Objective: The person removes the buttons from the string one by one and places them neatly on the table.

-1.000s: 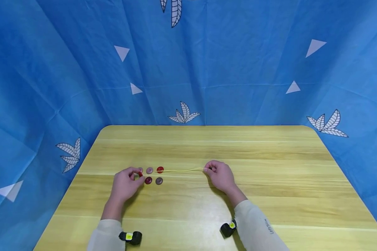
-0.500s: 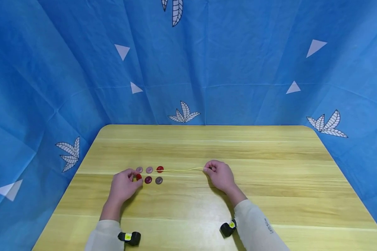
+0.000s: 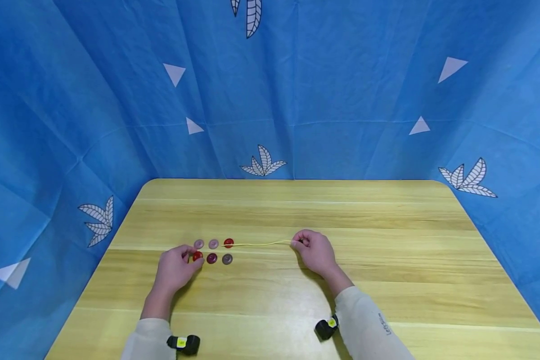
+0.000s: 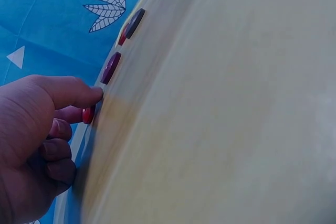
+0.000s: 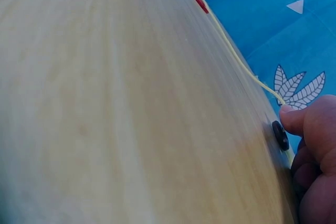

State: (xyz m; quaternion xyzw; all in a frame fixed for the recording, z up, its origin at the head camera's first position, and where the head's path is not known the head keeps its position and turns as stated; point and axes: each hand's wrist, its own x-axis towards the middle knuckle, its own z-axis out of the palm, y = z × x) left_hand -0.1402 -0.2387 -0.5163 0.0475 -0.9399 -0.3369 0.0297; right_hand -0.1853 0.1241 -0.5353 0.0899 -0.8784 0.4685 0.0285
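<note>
My left hand [image 3: 176, 267] has its thumb and a finger around a red button [image 3: 198, 256] at the left end of the near row. Right of that button lie a maroon button [image 3: 212, 258] and a grey-brown button [image 3: 227, 259]. Two pinkish buttons [image 3: 213, 244] and another red button [image 3: 229, 243] form the row behind. A yellow string [image 3: 262, 244] runs from the far red button to my right hand [image 3: 316, 252], which pinches it between thumb and finger. Just under that thumb, the right wrist view shows a black button [image 5: 281, 135]; whether it is threaded cannot be seen.
The wood-grain table [image 3: 270, 305] fills the lower view. Blue cloth [image 3: 342, 100] with leaf and triangle prints hangs behind it and at both sides. Black wrist cameras [image 3: 183, 344] are strapped over both pale sleeves.
My left hand has moved slightly left and toward me, bringing the red button from a tilted pose down flat into the near row. The right hand and string have stayed put.
</note>
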